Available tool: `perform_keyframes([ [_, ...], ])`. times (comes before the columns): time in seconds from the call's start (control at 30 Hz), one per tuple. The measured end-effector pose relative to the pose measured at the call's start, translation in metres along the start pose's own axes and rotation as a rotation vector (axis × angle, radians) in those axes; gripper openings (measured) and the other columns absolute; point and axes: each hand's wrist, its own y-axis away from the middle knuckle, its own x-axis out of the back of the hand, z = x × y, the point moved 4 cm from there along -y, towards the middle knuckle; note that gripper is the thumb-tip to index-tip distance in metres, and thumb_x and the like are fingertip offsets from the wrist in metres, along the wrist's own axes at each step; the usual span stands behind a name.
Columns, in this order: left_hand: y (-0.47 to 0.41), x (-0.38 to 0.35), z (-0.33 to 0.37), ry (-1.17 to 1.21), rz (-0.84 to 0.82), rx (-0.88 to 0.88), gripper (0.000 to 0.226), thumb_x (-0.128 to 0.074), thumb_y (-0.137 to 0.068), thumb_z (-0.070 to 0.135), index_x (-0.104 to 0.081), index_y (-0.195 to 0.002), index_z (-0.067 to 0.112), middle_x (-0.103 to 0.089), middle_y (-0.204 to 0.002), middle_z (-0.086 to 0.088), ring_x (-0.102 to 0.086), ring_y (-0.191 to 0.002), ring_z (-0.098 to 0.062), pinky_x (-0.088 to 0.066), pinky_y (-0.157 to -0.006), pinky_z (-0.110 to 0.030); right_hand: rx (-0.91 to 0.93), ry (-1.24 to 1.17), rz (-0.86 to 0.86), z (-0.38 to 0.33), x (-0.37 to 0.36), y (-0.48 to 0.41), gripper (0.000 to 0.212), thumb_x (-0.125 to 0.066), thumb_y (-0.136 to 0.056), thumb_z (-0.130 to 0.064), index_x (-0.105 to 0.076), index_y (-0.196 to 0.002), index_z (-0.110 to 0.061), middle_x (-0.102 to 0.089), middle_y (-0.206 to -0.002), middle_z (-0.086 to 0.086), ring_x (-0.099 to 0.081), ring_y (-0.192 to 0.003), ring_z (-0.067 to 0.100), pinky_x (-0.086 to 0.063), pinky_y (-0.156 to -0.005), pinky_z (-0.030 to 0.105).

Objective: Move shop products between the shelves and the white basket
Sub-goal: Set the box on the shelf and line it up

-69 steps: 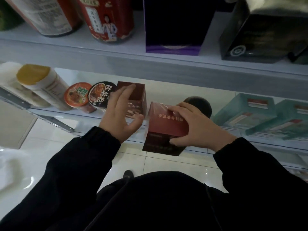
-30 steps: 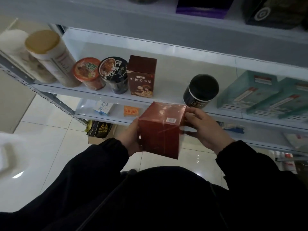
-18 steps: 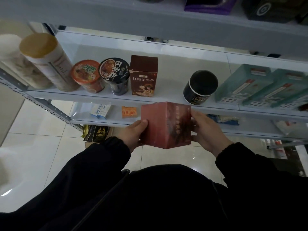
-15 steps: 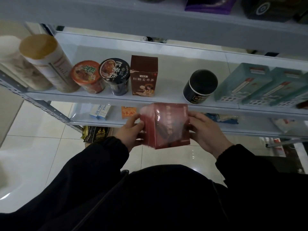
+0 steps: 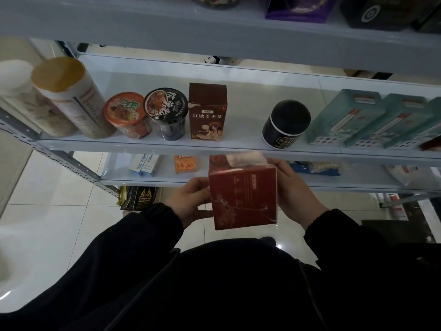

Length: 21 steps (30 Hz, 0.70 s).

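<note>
Red carton [image 5: 242, 194] sits clasped in front of the shelf [image 5: 245, 130], left grip [image 5: 191, 201] and right grip [image 5: 293, 194] each curled round 1 side. It has come off and been turned; beyond, a gap shows between brown box [image 5: 207, 111] and black tin [image 5: 285, 124], so it is likely basket-bound.

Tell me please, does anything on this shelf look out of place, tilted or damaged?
Nothing looks spilled or damaged. The only irregularity is a bare gap in the row between the brown box and the black jar. The red box is off the shelf, held slightly tilted between the left hand and right hand.
</note>
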Motion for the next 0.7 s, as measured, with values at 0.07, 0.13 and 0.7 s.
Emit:
perform_keyframes([
  [0.07,0.000,0.002,0.000,-0.011,0.027,-0.028,0.057,-0.080,-0.084,0.010,-0.055,-0.133,0.021,-0.064,-0.118,-0.013,-0.072,-0.094,-0.019,-0.059,-0.065,-0.037,-0.027,0.012,0.011,0.006,0.002,-0.001,0.012,-0.057,-0.104,-0.028,-0.065,-0.112,-0.025,-0.072,-0.090,0.000,-0.065,-0.081,0.019,-0.050,-0.073,0.036],
  [0.13,0.000,0.004,0.001,-0.059,0.024,-0.073,0.065,-0.082,-0.078,0.019,-0.055,-0.133,0.038,-0.063,-0.127,-0.015,-0.070,-0.103,-0.028,-0.060,-0.068,-0.044,-0.063,0.042,0.024,0.009,0.001,-0.002,0.014,-0.058,-0.103,-0.034,-0.064,-0.114,-0.027,-0.071,-0.089,-0.002,-0.067,-0.076,0.015,-0.053,-0.067,0.033],
  [0.7,-0.008,0.013,0.016,-0.038,0.248,-0.076,0.025,-0.047,-0.107,0.019,-0.054,-0.121,0.039,-0.071,-0.099,-0.009,-0.073,-0.077,-0.025,-0.060,-0.059,-0.044,-0.074,0.023,0.015,-0.011,0.004,-0.019,0.028,-0.047,-0.108,-0.024,-0.067,-0.127,-0.017,-0.069,-0.111,0.014,-0.066,-0.097,0.025,-0.059,-0.078,0.039],
])
